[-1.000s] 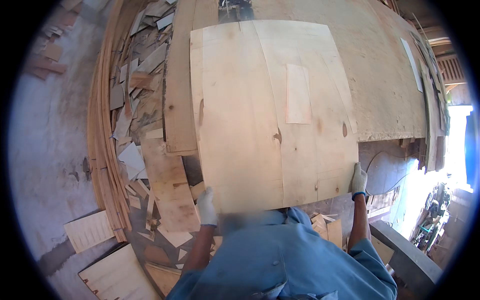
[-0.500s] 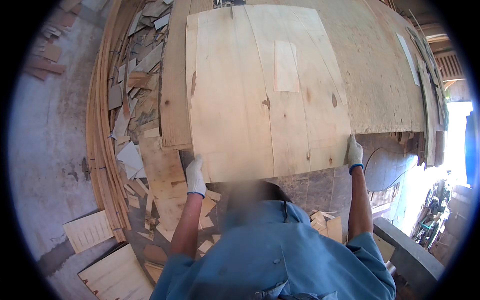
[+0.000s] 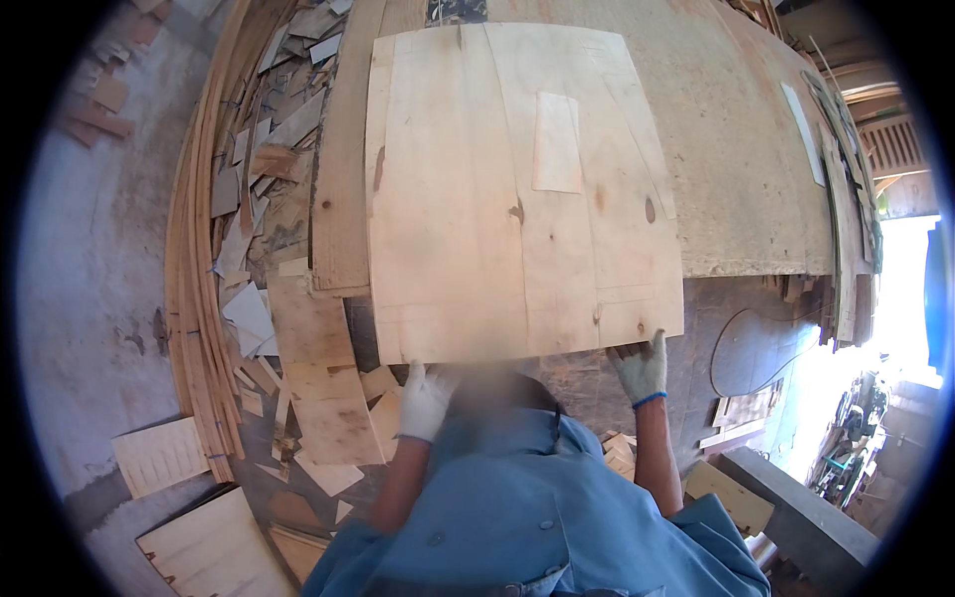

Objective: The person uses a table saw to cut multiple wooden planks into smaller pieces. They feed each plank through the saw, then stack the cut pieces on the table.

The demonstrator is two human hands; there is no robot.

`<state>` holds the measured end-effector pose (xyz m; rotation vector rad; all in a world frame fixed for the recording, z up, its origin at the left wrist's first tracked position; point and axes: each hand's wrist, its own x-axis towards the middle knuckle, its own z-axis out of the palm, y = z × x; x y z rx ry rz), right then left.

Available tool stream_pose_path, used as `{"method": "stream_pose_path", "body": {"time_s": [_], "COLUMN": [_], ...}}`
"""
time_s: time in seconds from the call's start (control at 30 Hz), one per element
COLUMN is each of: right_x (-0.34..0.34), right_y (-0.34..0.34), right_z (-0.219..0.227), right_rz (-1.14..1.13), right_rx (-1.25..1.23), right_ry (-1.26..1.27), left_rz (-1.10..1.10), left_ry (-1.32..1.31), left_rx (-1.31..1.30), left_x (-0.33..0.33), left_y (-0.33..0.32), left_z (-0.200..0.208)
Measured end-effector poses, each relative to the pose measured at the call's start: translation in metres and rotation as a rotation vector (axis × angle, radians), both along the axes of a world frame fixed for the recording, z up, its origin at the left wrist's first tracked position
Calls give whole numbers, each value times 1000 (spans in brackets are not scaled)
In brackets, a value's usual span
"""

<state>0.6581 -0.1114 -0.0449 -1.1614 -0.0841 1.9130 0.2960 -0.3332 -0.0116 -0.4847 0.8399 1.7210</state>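
A large pale plywood sheet point(image 3: 453, 199) lies in front of me, its far part over a workbench point(image 3: 741, 149) and its near edge out toward my body. On its face is a paler rectangular strip point(image 3: 557, 144), along with dark knots and grain lines. My left hand point(image 3: 423, 402), in a white knitted glove, grips the near edge close to the left corner, its fingers partly hidden. Close to the right corner my right hand point(image 3: 642, 372), gloved too, pinches the same edge, thumb on top and fingers underneath. A blurred patch veils the middle of the near edge.
Left of the bench are long wooden strips point(image 3: 189, 298) and a heap of board offcuts point(image 3: 288, 129). Loose plywood pieces point(image 3: 323, 378) lie on the floor at my left. A grey beam point(image 3: 801, 507) stands at lower right; a thin cable point(image 3: 718, 348) loops beneath the bench.
Both hands have moved from the sheet's side edges near the corners to its near edge, closer together. The sheet appears slightly lower in view, its right side shifted a little left.
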Motion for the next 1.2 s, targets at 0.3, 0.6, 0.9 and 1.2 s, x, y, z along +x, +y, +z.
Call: {"method": "stream_pose_path", "body": {"time_s": [0.3, 0.6, 0.9, 1.2], "right_x": [17, -13, -46, -49], "right_y": [-29, -45, -5, 12], "right_z": [-51, -2, 22, 9], "right_rz": [264, 295, 12, -26], "right_rx": [389, 273, 23, 46], "right_ry": [-627, -536, -127, -154], "left_rz": [77, 126, 72, 92], "left_ry": [98, 64, 126, 66], "left_rx": [-138, -148, -221, -213], "left_x": [17, -3, -12, -17], "left_y": [17, 6, 38, 52], "left_z": [22, 19, 31, 28]}}
